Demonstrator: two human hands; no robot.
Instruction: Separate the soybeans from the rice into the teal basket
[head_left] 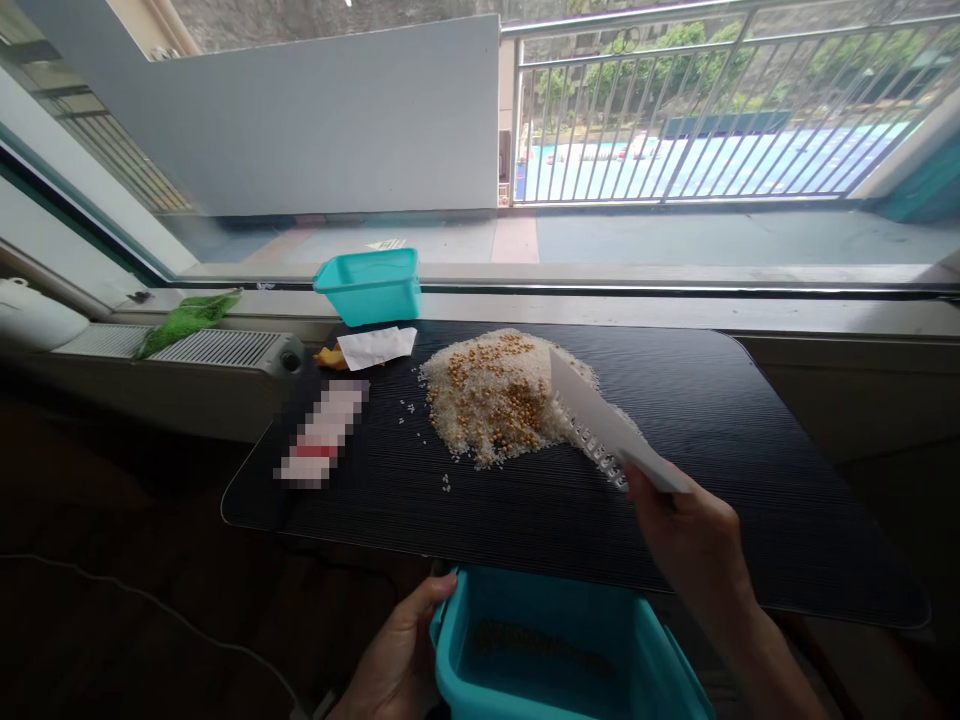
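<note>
A mound of white rice grains mixed with yellow soybeans (487, 400) lies on the dark table (697, 400). My right hand (694, 530) is closed around the near end of a white spiral-bound notepad (600, 415). The notepad is tilted, its far end and wire edge touching the right side of the mound. My left hand (401, 650) grips the left rim of a teal plastic bin (547, 590), held below the table's front edge. A dim layer of something lies on the bin's bottom; I cannot make out what.
A second teal bin (371, 290) stands at the table's back left by the window. Near it are a white paper (377, 348) and a blurred-out packet (326, 435). A radiator (225, 350) with a green cloth (191, 320) is at left. Loose grains lie left of the mound.
</note>
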